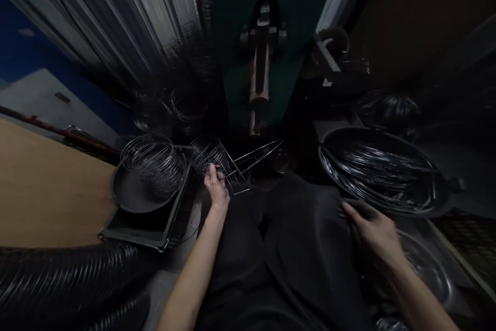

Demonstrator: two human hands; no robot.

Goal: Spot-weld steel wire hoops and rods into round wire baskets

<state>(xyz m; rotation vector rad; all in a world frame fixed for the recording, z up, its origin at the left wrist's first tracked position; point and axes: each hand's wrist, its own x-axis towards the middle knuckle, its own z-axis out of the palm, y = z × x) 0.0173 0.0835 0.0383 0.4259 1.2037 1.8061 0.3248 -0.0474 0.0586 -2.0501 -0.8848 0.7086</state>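
My left hand (217, 184) is closed at the centre left, its fingers pinched on a thin bent wire frame (253, 158) whose long prongs reach to the right. Just behind that hand stands a bundle of wire rings (207, 151). My right hand (374, 230) is closed at the edge of the dark cloth (310, 217) over my lap, below a large basin (323, 158) of bent wire pieces (375, 171). What lies between its fingers is too dark to make out.
A green machine (236, 62) with a metal arm (261, 73) stands ahead. On the left, wire rings (149, 158) rest in a round pan (135, 196) over a crate (135, 243). Coiled dark rings (65, 274) lie lower left; a metal bowl (426, 264) sits lower right.
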